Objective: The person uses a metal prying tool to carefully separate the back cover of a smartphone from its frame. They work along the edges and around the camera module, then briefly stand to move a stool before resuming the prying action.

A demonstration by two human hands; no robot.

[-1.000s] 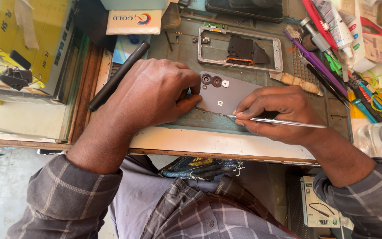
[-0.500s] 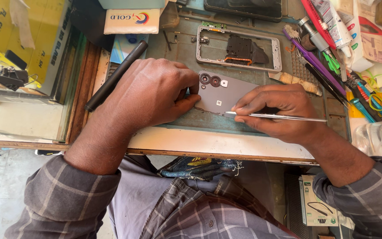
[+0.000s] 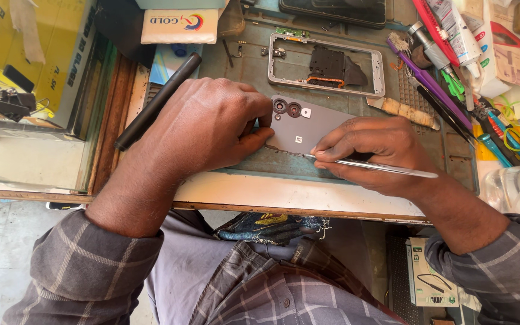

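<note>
Since half a second ago almost nothing has shifted: my left hand (image 3: 209, 129) still presses down on the grey phone back (image 3: 308, 127), and my right hand (image 3: 371, 150) has only slid the thin metal pry tool (image 3: 380, 167) a touch along its lower edge. My left fingers are curled and spread over the phone's left end, thumb against its lower corner. My right fingers are pinched shut around the tool like a pen, its tip at the phone's bottom edge. The phone lies near the front edge of the bench (image 3: 284, 195), on a dull green work mat (image 3: 248, 66). The back is matte and smooth, with two round camera rings. Behind it lies a pale rectangular phone frame (image 3: 326, 48), hollow, with dark parts inside. A black pen-shaped stick (image 3: 157, 102) lies slanted toward the bench's left edge, and coloured tools (image 3: 452, 84) crowd the right edge.
</note>
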